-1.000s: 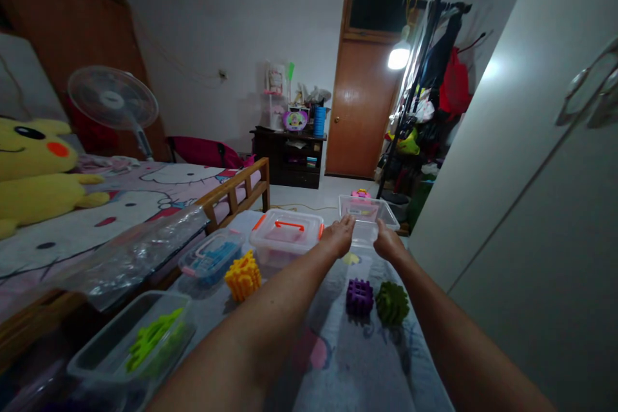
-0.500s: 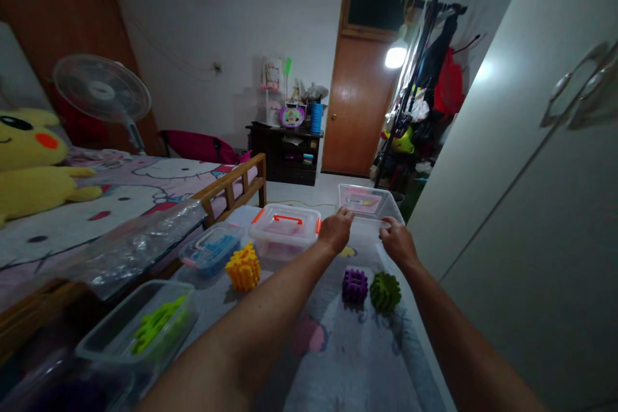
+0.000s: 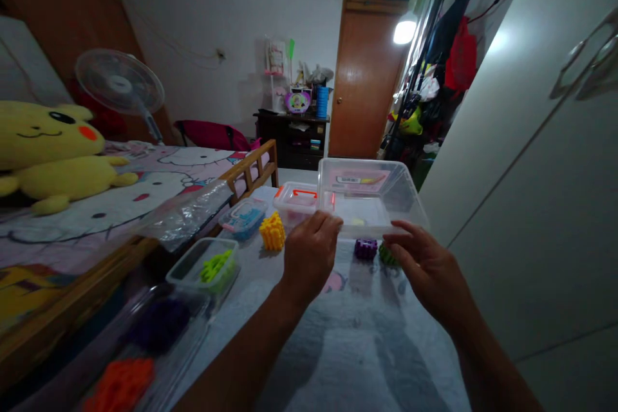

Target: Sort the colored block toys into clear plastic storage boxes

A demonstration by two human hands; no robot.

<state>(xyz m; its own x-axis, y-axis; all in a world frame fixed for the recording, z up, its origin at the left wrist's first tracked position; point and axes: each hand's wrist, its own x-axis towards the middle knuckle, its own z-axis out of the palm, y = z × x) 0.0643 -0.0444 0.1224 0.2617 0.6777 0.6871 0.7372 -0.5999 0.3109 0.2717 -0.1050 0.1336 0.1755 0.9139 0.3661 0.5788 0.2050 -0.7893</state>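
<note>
Both my hands hold an empty clear plastic box [image 3: 371, 196] lifted above the table. My left hand [image 3: 309, 257] grips its near left edge, and my right hand [image 3: 427, 267] pinches the near right edge. Under the box, partly seen through it, lie a purple toy block [image 3: 365, 248] and a green toy block [image 3: 385, 253] on the pale printed tablecloth [image 3: 357, 347]. A yellow toy block [image 3: 273, 232] sits to the left of them.
A lidded box with orange clips [image 3: 299, 199], a box of blue pieces [image 3: 244, 217] and an open box of lime pieces [image 3: 207, 267] stand along the table's left side. A bed with a yellow plush [image 3: 53, 154] is at left, a white wardrobe [image 3: 541, 174] at right.
My hands have lifted the clear box from the table's far end and drawn it toward me. The camera has pulled back, showing more boxes at the lower left.
</note>
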